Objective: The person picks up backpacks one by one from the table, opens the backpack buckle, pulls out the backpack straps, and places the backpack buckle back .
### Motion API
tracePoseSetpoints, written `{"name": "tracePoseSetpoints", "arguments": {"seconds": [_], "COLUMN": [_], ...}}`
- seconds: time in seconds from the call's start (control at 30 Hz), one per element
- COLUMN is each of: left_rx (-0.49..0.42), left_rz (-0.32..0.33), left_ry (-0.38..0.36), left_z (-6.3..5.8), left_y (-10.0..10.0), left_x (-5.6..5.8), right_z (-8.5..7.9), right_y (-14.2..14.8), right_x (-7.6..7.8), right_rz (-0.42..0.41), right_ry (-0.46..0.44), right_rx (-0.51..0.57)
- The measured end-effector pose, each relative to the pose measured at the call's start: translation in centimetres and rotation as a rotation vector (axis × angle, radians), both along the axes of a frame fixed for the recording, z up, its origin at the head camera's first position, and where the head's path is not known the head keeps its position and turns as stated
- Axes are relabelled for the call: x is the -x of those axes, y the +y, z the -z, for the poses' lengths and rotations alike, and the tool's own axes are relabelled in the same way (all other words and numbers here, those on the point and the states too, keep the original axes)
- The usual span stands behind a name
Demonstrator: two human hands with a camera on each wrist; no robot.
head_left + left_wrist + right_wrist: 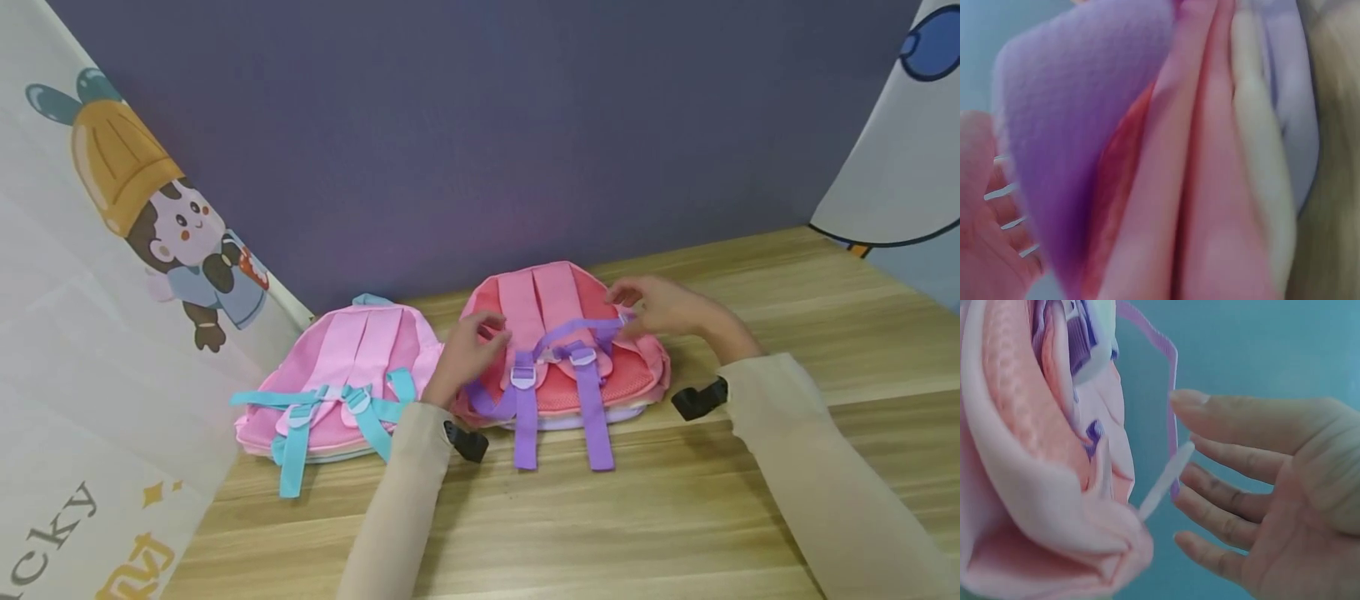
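A coral-pink backpack (555, 292) lies with its strap side up on the wooden table, purple webbing straps (596, 425) hanging from its front. Over its left side hovers my left hand (467, 357); in the left wrist view its loosely extended fingers show beyond a broad purple strap (1072, 106). At the backpack's right side is my right hand (660, 308), fingers spread and slightly bent. Its thumb tip meets a thin raised purple strap (1171, 375) in the right wrist view, and a whitish flat piece (1166, 478) stands beside its fingertips.
To the left lies a light-pink backpack (341, 342) with teal straps (294, 458), close to my left forearm. A dark panel (480, 142) rises behind the table (585, 533). Printed white sheets (112, 350) hang at the left and right.
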State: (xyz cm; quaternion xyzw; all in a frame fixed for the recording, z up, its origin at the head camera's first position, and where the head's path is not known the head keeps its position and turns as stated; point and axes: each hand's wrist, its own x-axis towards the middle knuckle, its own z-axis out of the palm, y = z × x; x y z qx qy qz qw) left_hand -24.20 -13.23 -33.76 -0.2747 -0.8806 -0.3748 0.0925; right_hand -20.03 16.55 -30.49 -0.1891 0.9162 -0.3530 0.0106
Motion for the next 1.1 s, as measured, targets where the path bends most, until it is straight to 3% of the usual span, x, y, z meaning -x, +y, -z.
{"name": "tracePoseSetpoints", "arguments": {"seconds": [0.37, 1.1], "left_rx": [0.035, 0.057], "left_rz": [-0.091, -0.169], "left_ry": [0.015, 0.036], "left_z": [-0.9, -0.5], "left_y": [-4.1, -8.6], "left_x": [0.2, -0.5], "right_z": [-0.5, 0.0], "right_y": [-2.9, -9.6], "right_x": [0.1, 0.1], "right_rz": [-0.058, -0.091], "right_ry": [0.141, 0.137], "right_rx": [0.014, 0.03]}}
